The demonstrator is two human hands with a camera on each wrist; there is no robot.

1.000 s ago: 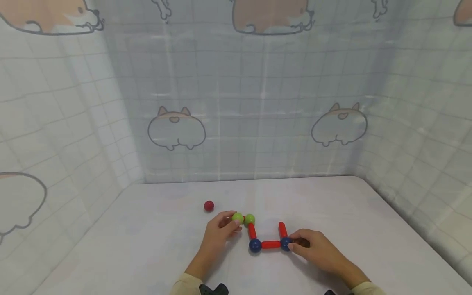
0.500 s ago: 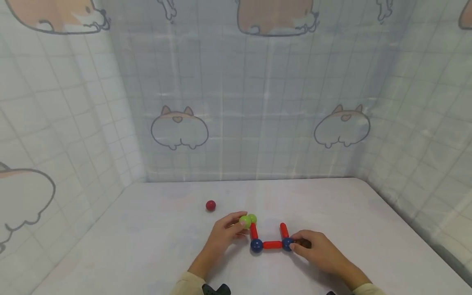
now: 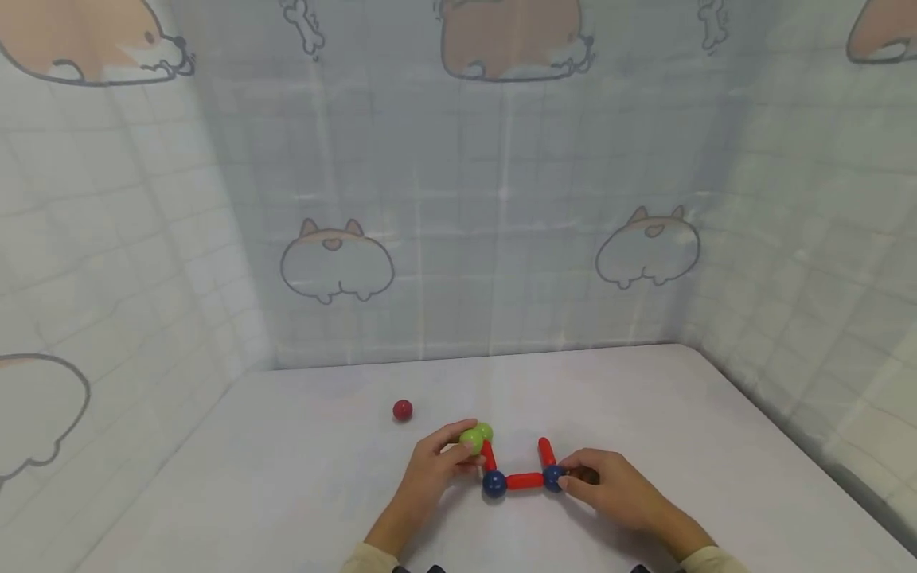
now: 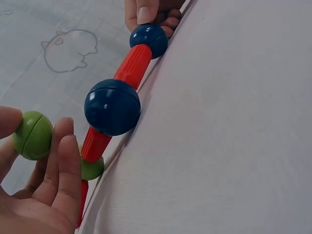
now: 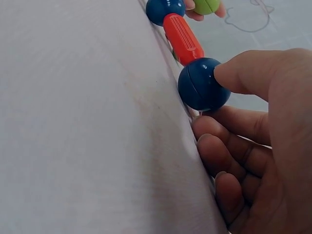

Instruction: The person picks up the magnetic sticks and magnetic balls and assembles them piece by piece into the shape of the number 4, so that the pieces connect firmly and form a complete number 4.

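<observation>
My left hand (image 3: 435, 463) pinches a lime-green ball (image 4: 33, 135) between thumb and fingers. In the head view it overlaps a second green ball (image 3: 484, 431) behind it; I cannot tell whether they touch. From that second ball a red rod (image 3: 489, 456) runs to a dark blue ball (image 3: 494, 484). Another red rod (image 3: 526, 481) links this to a second blue ball (image 5: 204, 84), which my right hand (image 3: 609, 484) grips by thumb and fingers. One more red rod (image 3: 547, 451) points away from the right blue ball, its far end free.
A loose red ball (image 3: 403, 411) lies on the white tabletop (image 3: 286, 477), beyond my left hand. Curtains printed with cartoon dogs (image 3: 337, 263) hang behind the table and along both sides.
My left hand has shifted right with its green ball, which now overlaps the other green one in the head view. My right hand keeps its hold on the blue ball. The head view tilts slightly.
</observation>
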